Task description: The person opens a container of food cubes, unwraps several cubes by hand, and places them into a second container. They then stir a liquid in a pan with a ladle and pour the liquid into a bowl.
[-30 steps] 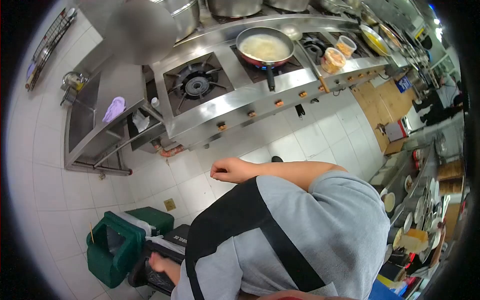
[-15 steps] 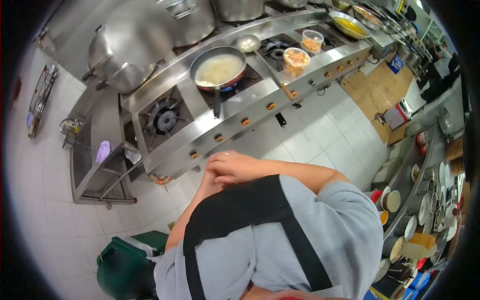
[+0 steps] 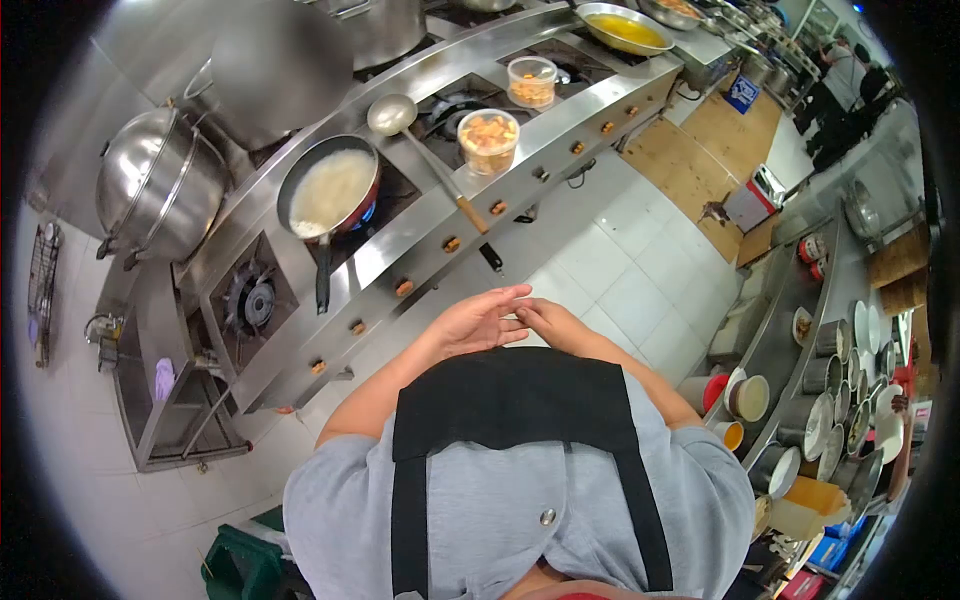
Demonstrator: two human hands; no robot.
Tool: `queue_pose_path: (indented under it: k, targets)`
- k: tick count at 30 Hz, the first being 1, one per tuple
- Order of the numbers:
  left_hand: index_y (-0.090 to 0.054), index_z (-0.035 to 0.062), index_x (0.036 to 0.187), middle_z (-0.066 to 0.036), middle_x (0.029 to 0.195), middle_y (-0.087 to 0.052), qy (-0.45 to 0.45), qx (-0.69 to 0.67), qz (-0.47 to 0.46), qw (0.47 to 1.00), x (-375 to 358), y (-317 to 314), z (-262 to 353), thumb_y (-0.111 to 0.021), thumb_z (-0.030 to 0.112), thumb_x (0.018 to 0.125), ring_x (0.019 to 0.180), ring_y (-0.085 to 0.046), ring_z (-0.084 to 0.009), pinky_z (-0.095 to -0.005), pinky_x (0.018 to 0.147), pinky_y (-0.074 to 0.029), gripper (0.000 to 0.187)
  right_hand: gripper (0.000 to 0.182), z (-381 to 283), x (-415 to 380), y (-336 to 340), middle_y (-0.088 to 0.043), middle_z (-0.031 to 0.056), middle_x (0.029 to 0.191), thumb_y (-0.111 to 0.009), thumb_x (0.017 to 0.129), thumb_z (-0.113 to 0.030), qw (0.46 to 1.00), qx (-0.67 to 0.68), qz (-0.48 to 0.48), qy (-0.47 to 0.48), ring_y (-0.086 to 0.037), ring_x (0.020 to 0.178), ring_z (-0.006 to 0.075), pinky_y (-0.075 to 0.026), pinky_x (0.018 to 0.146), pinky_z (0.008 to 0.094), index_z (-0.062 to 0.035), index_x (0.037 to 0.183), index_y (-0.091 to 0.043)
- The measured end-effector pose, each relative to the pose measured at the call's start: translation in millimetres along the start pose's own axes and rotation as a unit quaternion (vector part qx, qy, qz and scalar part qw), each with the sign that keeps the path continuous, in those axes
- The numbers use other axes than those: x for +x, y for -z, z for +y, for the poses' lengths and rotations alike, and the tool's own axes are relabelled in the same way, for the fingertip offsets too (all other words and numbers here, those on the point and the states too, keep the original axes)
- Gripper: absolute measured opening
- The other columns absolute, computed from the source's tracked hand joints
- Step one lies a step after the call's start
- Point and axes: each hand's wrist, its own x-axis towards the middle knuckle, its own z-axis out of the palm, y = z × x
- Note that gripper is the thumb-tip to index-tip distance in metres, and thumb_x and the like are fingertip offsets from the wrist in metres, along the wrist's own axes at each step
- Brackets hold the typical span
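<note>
My left hand [image 3: 478, 320] is in front of the stove's edge, with its fingers stretched out and nothing in them. Beside it, my right hand [image 3: 553, 325] has its fingers loosely bent and touching the left fingers, with no object visible in it. Beyond the hands, a frying pan [image 3: 335, 190] with pale liquid sits over a lit blue flame. A ladle [image 3: 392, 115] lies across the stove, its wooden handle toward the front edge. Two clear tubs of orange and pale food, the nearer tub [image 3: 489, 140] and the farther tub [image 3: 532, 82], stand beside it.
An unlit burner [image 3: 255, 300] is left of the pan. Large steel pots [image 3: 165, 185] stand behind. A pan of yellow liquid [image 3: 628, 33] sits farther along. Shelves at right hold pots and plates [image 3: 865, 325]. People [image 3: 845, 78] stand far off. A green bin [image 3: 240, 565] is at lower left.
My hands have come apart from their clasp, with the left fingers now extended. The view has turned, so the stove and pan appear farther left.
</note>
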Motion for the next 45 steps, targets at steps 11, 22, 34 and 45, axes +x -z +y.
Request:
queue_pose_path:
  k: [11, 22, 34, 45]
  targets:
    - [-0.041, 0.0069, 0.127, -0.009, 0.124, -0.047, -0.32, 0.539, 0.158, 0.763, 113.3, 3.4, 101.7, -0.055, 0.01, 0.089, 0.112, -0.047, -0.0174, -0.0302, 0.09, -0.042, 0.041, 0.033, 42.2, 66.0, 103.0, -0.063, 0.017, 0.104, -0.051, 0.091, -0.025, 0.992, -0.104, 0.059, -0.044, -0.059, 0.1, 0.0245, -0.045, 0.087, 0.0343, 0.0009, 0.112, -0.057]
    - [-0.021, 0.0051, 0.139, -0.016, 0.12, -0.042, -0.233, 0.086, 0.201, 0.948, 220.3, 54.9, 269.5, -0.065, 0.01, 0.082, 0.1, -0.052, -0.0254, -0.0404, 0.088, -0.049, 0.072, 0.03, 11.4, 206.7, 181.0, -0.064, 0.0184, 0.095, -0.054, 0.086, -0.02, 0.99, -0.139, 0.009, 0.028, -0.062, 0.088, 0.0294, -0.048, 0.077, 0.0362, 0.001, 0.108, -0.058]
    - [-0.03, 0.0003, 0.135, -0.02, 0.143, -0.021, -0.189, 0.001, 0.361, 0.913, 404.7, 116.4, 350.6, -0.055, 0.017, 0.089, 0.123, -0.038, -0.0355, -0.0552, 0.096, -0.038, 0.055, 0.034, 34.8, 248.6, 281.8, -0.063, 0.014, 0.096, -0.051, 0.086, -0.024, 0.965, -0.172, -0.189, 0.051, -0.059, 0.086, 0.0284, -0.046, 0.073, 0.0382, -0.003, 0.113, -0.054]
    - [-0.04, 0.0057, 0.13, -0.017, 0.126, -0.05, -0.195, 0.028, 0.391, 0.899, 474.3, 171.6, 366.0, -0.025, 0.006, 0.094, 0.11, -0.054, -0.0389, -0.0566, 0.078, -0.052, 0.038, 0.037, 81.5, 277.9, 394.5, -0.064, 0.018, 0.094, -0.059, 0.079, -0.028, 0.958, -0.226, -0.173, 0.028, -0.06, 0.089, 0.0337, -0.046, 0.074, 0.0418, -0.0019, 0.105, -0.058]
